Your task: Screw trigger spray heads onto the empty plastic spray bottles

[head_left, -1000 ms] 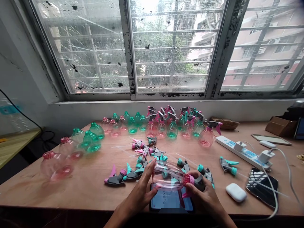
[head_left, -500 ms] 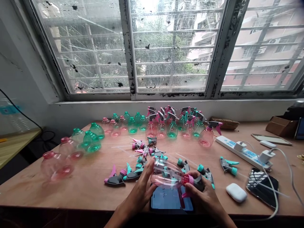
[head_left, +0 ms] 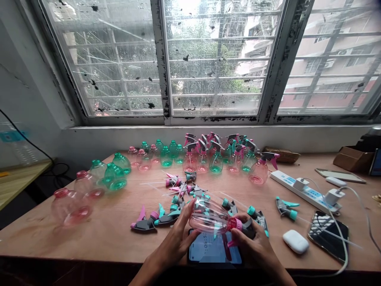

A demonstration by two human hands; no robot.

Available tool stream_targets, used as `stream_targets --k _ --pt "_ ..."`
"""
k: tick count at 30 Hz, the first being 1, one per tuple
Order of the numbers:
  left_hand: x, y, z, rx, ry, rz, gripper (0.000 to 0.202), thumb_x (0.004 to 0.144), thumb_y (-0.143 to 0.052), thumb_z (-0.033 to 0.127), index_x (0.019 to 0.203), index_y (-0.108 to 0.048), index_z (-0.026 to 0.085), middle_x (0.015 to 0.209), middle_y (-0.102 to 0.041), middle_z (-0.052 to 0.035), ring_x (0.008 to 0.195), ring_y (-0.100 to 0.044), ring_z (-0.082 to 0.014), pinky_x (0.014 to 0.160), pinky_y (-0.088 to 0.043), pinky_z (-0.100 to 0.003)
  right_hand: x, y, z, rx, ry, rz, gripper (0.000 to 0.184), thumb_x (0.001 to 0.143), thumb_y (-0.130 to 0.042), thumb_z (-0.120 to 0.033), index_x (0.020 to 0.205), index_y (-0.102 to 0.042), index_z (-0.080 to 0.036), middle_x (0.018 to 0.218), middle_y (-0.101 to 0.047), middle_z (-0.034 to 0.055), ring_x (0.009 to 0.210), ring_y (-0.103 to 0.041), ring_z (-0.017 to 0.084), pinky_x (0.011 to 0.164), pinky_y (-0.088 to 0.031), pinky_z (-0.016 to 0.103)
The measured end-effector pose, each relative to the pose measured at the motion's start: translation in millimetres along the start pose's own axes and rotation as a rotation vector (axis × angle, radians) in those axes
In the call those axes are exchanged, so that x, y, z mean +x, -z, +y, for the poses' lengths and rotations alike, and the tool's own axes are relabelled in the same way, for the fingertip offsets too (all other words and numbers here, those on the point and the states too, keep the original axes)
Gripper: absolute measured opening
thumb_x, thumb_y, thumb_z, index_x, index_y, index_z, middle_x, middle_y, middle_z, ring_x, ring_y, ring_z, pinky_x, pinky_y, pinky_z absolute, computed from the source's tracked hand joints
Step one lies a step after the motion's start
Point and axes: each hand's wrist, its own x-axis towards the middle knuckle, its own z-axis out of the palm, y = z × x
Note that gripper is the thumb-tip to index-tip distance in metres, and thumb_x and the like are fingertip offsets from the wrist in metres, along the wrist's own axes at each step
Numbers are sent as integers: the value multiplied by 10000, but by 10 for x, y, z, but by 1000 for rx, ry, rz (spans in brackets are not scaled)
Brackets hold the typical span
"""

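A clear pink spray bottle (head_left: 208, 216) lies sideways between my hands above the table's front edge. Around its base end, my left hand (head_left: 179, 230) is closed. My right hand (head_left: 257, 234) grips the grey and pink trigger sprayer (head_left: 237, 225) at the bottle's neck. Below the bottle, a lit phone (head_left: 205, 248) lies on the table, partly covered. Loose trigger sprayers (head_left: 168, 217) in grey with teal or pink parts lie just beyond my hands, some hidden behind the bottle.
Open pink and green bottles (head_left: 116, 176) stand at the left and back. Bottles fitted with sprayers (head_left: 216, 161) stand at the back centre. On the right are a power strip (head_left: 303, 190) with cables, a dark phone (head_left: 329, 234) and a white earbud case (head_left: 295, 242).
Both hands stay almost in place around the bottle. The bottle and its sprayer show only a very slight shift.
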Motion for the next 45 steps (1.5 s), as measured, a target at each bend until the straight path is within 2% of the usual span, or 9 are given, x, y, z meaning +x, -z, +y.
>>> stream_targets --k 5,10,15,19,24,29,32,38,45 --pt "2 18 77 -66 32 -10 931 930 -637 441 1589 6 299 1666 -153 -106 1469 -332 -324 1221 -242 -477 2 0 1 -23 10 -18 299 769 -820 -388 945 -668 -200 753 -670 -13 635 -639 158 556 -547 226" --pt "25 20 66 -37 28 -40 889 921 -651 432 1590 -83 287 1639 -263 -91 1468 -329 -332 1223 -236 -471 -6 -9 6 -5 12 -25 298 765 -821 -397 940 -664 -213 751 -671 -18 628 -647 156 546 -554 220" --pt "14 -5 -5 -62 16 -18 762 983 -557 402 1580 -86 354 1658 -204 -73 1420 -431 -288 1210 -279 -450 -6 -7 -9 -45 7 -18 316 754 -821 -417 937 -670 -207 749 -675 -4 628 -652 182 537 -561 250" --pt "12 25 -3 -153 32 -40 1044 848 -709 520 1586 1 319 1666 -157 -102 1485 -292 -332 1212 -271 -463 -5 -19 -14 -41 -2 -33 332 744 -828 -414 946 -670 -203 771 -678 6 663 -664 202 568 -576 279" --pt "5 60 38 -80 42 -41 915 868 -682 526 1579 -141 328 1665 -173 -76 1528 -124 -335 1240 -134 -499 -2 -16 -20 -20 10 -25 319 764 -819 -405 953 -663 -201 751 -674 -5 643 -646 175 571 -550 252" --pt "-25 29 14 -28 29 -57 819 970 -572 436 1573 -20 389 1671 -151 -56 1524 -180 -295 1225 -198 -500 5 -11 -38 -28 13 -16 322 772 -806 -417 956 -661 -196 765 -684 4 655 -644 182 583 -546 261" --pt "-11 18 6 -45 19 -52 958 915 -635 492 1575 46 354 1668 -148 -97 1512 -213 -323 1207 -271 -480 6 -23 -42 -37 19 -23 337 761 -809 -428 952 -667 -190 764 -681 8 662 -645 192 592 -551 275" --pt "27 33 33 21 -21 -40 907 867 -667 540 1578 -160 295 1659 -186 -107 1517 -165 -360 1235 -175 -507 6 -35 -42 -17 15 -27 361 740 -817 -456 938 -672 -192 754 -691 10 651 -653 198 590 -539 276" --pt "8 -10 -33 -8 -20 -11 905 925 -635 454 1582 -21 347 1659 -187 -96 1514 -204 -327 1215 -239 -511 0 -54 -41 16 17 -12 384 710 -825 -489 909 -681 -193 714 -685 15 614 -640 202 563 -531 293"
